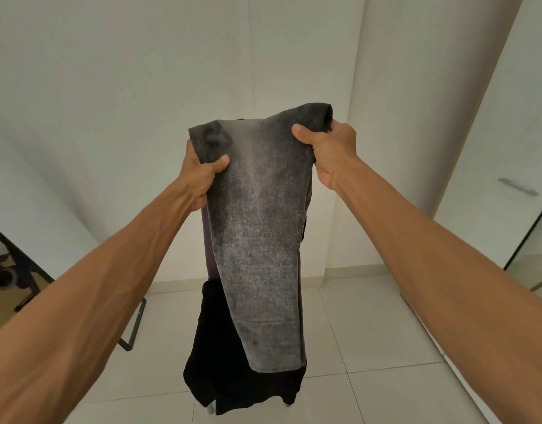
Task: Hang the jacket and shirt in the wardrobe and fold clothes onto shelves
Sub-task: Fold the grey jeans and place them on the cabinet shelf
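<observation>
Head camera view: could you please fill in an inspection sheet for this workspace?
Surface: white tiled floor; no table in view.
Job's things: grey jeans held up in the air, hanging lengthwise; black garment draped below them; a purple piece behind the jeans, kind unclear.
Clutter: nothing seen.
Hands: left hand grips the jeans' upper left edge; right hand grips the upper right corner.
Cables: nothing seen.
Surroundings: white wardrobe door with a metal handle on the right; black-framed mirror leaning on the left.
</observation>
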